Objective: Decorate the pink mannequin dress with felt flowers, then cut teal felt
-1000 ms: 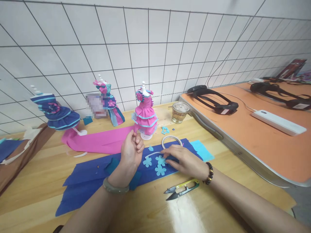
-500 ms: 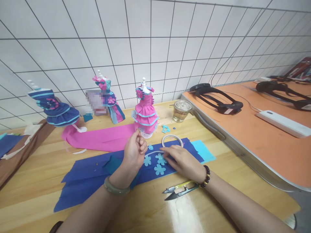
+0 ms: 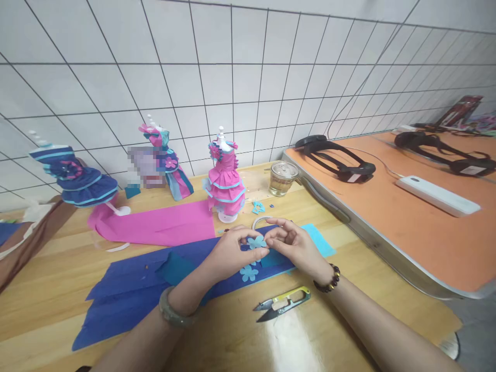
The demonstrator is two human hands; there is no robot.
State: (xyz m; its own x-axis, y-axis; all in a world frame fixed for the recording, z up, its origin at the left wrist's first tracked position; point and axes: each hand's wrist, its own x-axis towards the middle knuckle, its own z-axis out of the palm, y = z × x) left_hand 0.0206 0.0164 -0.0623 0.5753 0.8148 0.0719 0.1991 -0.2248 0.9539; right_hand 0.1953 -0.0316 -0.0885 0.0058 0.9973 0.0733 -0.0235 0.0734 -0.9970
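Note:
A light blue flower cutout (image 3: 256,242) is held up between my hands above the dark blue crepe paper (image 3: 127,289). My left hand (image 3: 234,252) pinches its left side between thumb and fingers. The thumb and fingertips of my right hand (image 3: 296,249) are closed at its right edge. Below lies another light blue flower (image 3: 248,273), with a further one partly hidden under my left thumb. Behind my fingers a roll of white tape (image 3: 259,222) is partly covered. Yellow-handled thread snips (image 3: 284,304) rest on the wood in front of the paper.
Three small dress forms stand at the back: one in pink ruffles (image 3: 225,178), one multicoloured (image 3: 170,160), one navy (image 3: 83,181). Pink crepe paper (image 3: 166,225) lies before them. A glass cup (image 3: 282,178) stands near the orange table (image 3: 387,222), which holds black headsets (image 3: 341,165) and a white power strip (image 3: 437,195).
My left hand has uncurled from a loose fist and moved right onto a flower. My right hand has lifted off the flowers on the paper, and one flower is now raised between both hands.

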